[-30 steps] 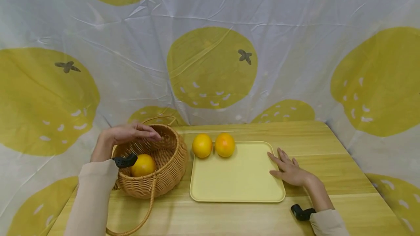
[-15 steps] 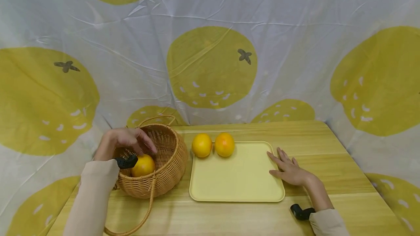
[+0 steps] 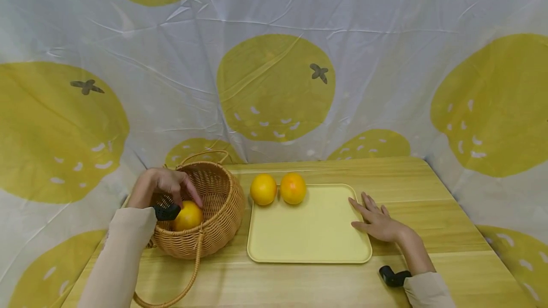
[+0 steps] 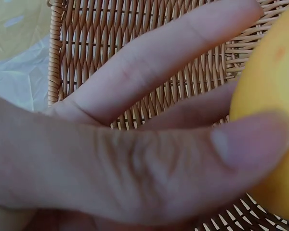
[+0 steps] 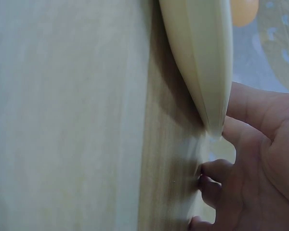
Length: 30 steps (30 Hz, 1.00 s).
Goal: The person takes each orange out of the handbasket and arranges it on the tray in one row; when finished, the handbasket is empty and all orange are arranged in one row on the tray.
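In the head view my left hand (image 3: pixel 169 182) reaches down into a round wicker basket (image 3: pixel 229 222) at the left and holds an orange (image 3: pixel 188 216) lying there. The left wrist view has the thumb pressed on the near side of the orange (image 4: pixel 279 159), one finger passing behind it and another stretched above. My right hand (image 3: pixel 378 222), fingers spread, rests at the right edge of a pale yellow tray (image 3: pixel 308 236). From the right wrist, the thumb side of the hand touches the tray's rim (image 5: pixel 207 72), the other fingers on the wooden table.
Two more oranges, a left one (image 3: pixel 263 189) and a right one (image 3: pixel 293 188), sit side by side at the tray's back left corner. The basket's handle (image 3: pixel 194 274) hangs over its front onto the table (image 3: pixel 334 286). A fruit-print cloth (image 3: pixel 376 84) hangs behind.
My left hand has lowered from above the basket's opening onto the orange inside, its fingers bending down around it. The right hand, tray and other oranges have stayed put.
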Each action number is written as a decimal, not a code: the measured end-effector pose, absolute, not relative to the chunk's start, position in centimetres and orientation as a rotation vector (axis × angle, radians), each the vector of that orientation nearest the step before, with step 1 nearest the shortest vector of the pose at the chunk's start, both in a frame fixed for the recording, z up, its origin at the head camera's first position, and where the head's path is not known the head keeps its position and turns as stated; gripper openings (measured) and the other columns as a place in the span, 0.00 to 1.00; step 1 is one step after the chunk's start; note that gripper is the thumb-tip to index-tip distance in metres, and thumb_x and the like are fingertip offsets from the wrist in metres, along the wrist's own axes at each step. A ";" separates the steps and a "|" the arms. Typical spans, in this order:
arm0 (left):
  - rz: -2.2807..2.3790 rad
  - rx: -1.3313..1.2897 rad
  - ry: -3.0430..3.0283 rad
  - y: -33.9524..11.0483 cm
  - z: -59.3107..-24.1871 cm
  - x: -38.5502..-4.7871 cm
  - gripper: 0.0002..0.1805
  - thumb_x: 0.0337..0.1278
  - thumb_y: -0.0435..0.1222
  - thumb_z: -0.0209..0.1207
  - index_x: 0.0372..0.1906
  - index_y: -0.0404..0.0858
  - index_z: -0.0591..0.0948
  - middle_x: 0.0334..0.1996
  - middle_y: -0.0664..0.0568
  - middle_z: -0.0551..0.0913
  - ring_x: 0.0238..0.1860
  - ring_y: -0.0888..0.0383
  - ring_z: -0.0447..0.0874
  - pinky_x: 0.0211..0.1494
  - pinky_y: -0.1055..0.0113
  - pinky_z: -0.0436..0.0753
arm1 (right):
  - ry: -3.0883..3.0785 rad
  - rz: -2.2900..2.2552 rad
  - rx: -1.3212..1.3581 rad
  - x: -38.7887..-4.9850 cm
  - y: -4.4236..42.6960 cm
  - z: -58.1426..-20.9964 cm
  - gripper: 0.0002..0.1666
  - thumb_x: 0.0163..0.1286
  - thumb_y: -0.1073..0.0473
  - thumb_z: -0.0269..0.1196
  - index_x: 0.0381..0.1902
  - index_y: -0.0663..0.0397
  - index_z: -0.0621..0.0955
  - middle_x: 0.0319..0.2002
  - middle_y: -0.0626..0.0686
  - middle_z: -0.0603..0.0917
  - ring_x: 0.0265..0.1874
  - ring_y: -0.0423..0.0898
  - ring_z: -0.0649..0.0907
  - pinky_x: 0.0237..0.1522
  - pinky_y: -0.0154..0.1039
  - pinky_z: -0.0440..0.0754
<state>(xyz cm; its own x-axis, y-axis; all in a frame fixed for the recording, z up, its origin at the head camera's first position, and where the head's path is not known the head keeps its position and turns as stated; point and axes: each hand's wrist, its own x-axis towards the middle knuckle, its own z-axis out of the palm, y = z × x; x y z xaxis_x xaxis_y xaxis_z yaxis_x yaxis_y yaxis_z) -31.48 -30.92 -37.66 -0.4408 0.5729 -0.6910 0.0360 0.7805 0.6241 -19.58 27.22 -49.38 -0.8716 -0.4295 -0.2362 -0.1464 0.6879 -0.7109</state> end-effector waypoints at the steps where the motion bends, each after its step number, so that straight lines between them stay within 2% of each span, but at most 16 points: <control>1: 0.655 0.458 1.956 -30.9 -37.7 -31.4 0.21 0.60 0.22 0.65 0.58 0.34 0.87 0.63 0.43 0.84 0.65 0.57 0.78 0.58 0.70 0.82 | 2.514 -1.011 -0.449 -19.6 27.2 -49.4 0.45 0.81 0.47 0.57 0.84 0.58 0.52 0.81 0.73 0.29 0.79 0.73 0.30 0.70 0.77 0.21; 5: 0.650 0.443 1.965 -30.8 -37.7 -31.3 0.19 0.64 0.27 0.65 0.59 0.35 0.86 0.63 0.45 0.84 0.67 0.54 0.77 0.64 0.63 0.82 | 2.517 -1.006 -0.447 -19.6 27.3 -49.5 0.45 0.81 0.47 0.57 0.84 0.57 0.52 0.81 0.73 0.29 0.79 0.73 0.30 0.70 0.77 0.20; 9: 0.628 0.428 1.967 -30.8 -37.8 -31.2 0.18 0.68 0.32 0.64 0.60 0.37 0.86 0.65 0.48 0.84 0.72 0.50 0.73 0.74 0.53 0.75 | 2.519 -1.007 -0.446 -19.6 27.3 -49.6 0.45 0.81 0.47 0.57 0.84 0.57 0.52 0.81 0.73 0.29 0.79 0.73 0.30 0.70 0.77 0.21; 14: 0.622 0.417 1.952 -30.9 -38.0 -31.1 0.19 0.68 0.34 0.64 0.62 0.40 0.85 0.68 0.49 0.81 0.76 0.46 0.68 0.77 0.47 0.70 | 2.520 -1.009 -0.447 -19.6 27.2 -49.4 0.45 0.80 0.48 0.57 0.84 0.58 0.52 0.81 0.73 0.30 0.79 0.73 0.30 0.69 0.77 0.21; 20: 0.610 0.443 1.920 -30.9 -38.3 -31.2 0.22 0.68 0.35 0.65 0.65 0.40 0.83 0.70 0.48 0.78 0.76 0.47 0.67 0.77 0.49 0.70 | 2.520 -1.008 -0.444 -19.6 27.2 -49.4 0.45 0.81 0.48 0.57 0.84 0.58 0.52 0.81 0.73 0.30 0.79 0.73 0.30 0.69 0.77 0.21; 30: 0.671 0.437 1.906 -31.0 -38.6 -31.3 0.22 0.67 0.32 0.66 0.64 0.34 0.83 0.69 0.44 0.79 0.67 0.56 0.76 0.66 0.65 0.80 | 2.519 -1.006 -0.446 -19.5 27.2 -49.5 0.45 0.81 0.47 0.57 0.84 0.58 0.52 0.81 0.72 0.29 0.79 0.73 0.30 0.70 0.77 0.21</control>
<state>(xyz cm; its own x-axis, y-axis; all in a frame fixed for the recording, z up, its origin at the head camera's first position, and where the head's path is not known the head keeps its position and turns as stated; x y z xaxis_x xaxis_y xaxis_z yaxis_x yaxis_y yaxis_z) -31.31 -30.96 -38.63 -0.4107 0.5731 -0.7091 0.0022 0.7783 0.6278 -19.53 27.22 -49.46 -0.8731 -0.4263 -0.2364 -0.1461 0.6915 -0.7075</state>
